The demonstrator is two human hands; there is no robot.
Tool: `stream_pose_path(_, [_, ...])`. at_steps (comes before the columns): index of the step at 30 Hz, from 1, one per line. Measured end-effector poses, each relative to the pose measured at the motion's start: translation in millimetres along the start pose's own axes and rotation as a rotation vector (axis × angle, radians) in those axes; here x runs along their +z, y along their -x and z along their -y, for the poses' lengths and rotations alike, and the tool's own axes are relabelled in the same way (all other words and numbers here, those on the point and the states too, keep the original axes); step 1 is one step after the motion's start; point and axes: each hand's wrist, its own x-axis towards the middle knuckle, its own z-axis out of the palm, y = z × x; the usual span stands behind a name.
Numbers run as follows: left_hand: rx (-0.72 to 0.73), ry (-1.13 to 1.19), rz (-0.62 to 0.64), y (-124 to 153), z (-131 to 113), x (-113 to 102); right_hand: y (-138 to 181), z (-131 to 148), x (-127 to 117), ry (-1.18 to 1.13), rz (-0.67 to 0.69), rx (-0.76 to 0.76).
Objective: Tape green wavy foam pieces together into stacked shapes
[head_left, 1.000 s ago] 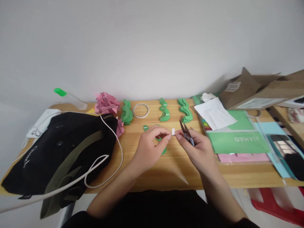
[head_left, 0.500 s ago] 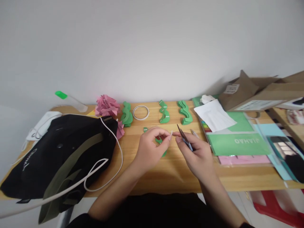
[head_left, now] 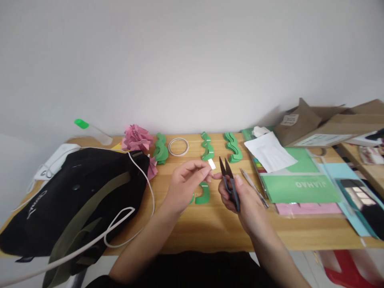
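My left hand (head_left: pixel 186 181) pinches a small white strip (head_left: pixel 212 164), probably tape, between thumb and fingertips. In my right hand (head_left: pixel 244 198) is a pair of thread snips (head_left: pixel 230 182), blades pointing up and a little apart; its index finger reaches toward the left fingertips. Below the left hand lies a wavy green paper piece (head_left: pixel 204 195), partly hidden by that hand. Behind the hands are another green piece with white strips (head_left: pixel 207 147), a stack of green wavy cutouts (head_left: pixel 233 147), a further green stack (head_left: pixel 161 149) and a white ring-shaped roll (head_left: pixel 178 147).
A black bag (head_left: pixel 90 192) with a white cable covers the table's left side, beside a pink paper flower (head_left: pixel 137 138). To the right lie a pen (head_left: pixel 254 187), a white sheet (head_left: pixel 270 152), green packets (head_left: pixel 303 190) and an open cardboard box (head_left: pixel 324 124).
The snips have swung more upright and their blades have parted. My hands have lowered slightly, and the white strip shows more fully above the left fingertips.
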Motion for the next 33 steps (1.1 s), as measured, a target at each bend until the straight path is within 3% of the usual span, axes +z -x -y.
stream_pose_path(4, [-0.061, 0.105, -0.021, -0.9, -1.0, 1.0, 5.2, 3.0, 4.7, -0.033, 0.086, 0.034])
stream_pose_path(11, [-0.088, 0.095, -0.038, 1.8, -2.0, 3.0, 5.8, 7.3, 7.4, -0.093, 0.19, 0.041])
stream_pose_path(33, [-0.01, -0.061, -0.104, 5.2, 0.5, 4.4, 2.3, 6.9, 8.4, -0.213, 0.162, 0.073])
